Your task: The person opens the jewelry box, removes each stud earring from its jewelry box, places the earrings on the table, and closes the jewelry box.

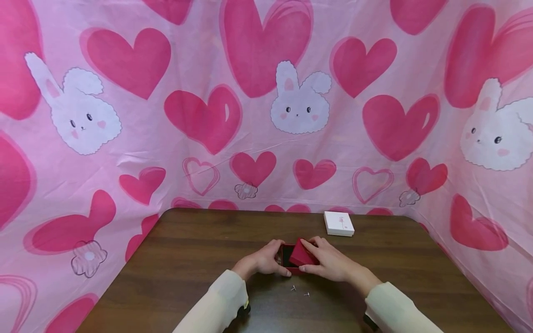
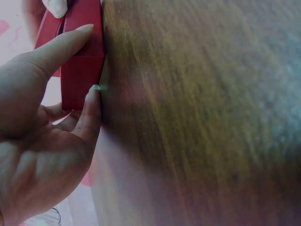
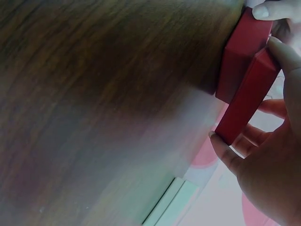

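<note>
A small red box (image 1: 296, 271) with a black inside sits on the table in the head view. My left hand (image 1: 266, 258) grips its left end, the thumb on the near wall; the left wrist view shows fingers about the red box's end (image 2: 81, 82). With thumb and fingers my right hand (image 1: 332, 261) holds a red lid (image 1: 301, 255), tilted and turned askew over the box's right part. In the right wrist view the lid (image 3: 245, 101) lies against the box (image 3: 237, 61). Nearer me are two tiny silvery pin-like pieces, one (image 1: 293, 288) left of the other (image 1: 306, 294).
A flat white box (image 1: 339, 224) with pink print lies at the back right of the dark wooden table (image 1: 200, 240). A pink cloth (image 1: 258, 138) with hearts and rabbits hangs behind and along both sides.
</note>
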`<action>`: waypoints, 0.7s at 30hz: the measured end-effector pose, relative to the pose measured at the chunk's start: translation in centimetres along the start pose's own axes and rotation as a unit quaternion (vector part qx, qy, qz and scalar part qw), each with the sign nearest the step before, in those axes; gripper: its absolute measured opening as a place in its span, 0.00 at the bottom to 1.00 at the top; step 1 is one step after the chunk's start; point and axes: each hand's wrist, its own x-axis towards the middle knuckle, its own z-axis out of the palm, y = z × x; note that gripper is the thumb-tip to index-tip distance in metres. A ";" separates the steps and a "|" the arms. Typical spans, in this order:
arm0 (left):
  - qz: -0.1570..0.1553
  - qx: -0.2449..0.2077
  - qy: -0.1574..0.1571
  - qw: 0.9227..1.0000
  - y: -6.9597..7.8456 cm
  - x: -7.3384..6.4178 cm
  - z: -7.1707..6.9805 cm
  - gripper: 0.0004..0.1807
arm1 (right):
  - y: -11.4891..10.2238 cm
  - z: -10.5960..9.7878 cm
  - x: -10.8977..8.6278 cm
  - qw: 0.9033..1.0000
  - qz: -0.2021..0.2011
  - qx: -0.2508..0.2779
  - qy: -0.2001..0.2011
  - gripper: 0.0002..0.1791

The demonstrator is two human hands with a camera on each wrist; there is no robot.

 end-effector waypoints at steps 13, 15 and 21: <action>0.003 0.005 0.003 1.000 -0.1 0.0 0.1 0.35 | 0.1 -0.1 0.3 1.000 0.002 0.011 -0.009 0.46; 0.006 0.010 0.003 1.000 -0.2 0.0 0.1 0.36 | 0.1 -0.1 0.3 1.000 -0.001 0.013 -0.011 0.45; 0.002 0.020 -0.001 1.000 -0.2 0.0 0.1 0.37 | 0.1 -0.1 0.6 1.000 -0.012 0.017 -0.013 0.44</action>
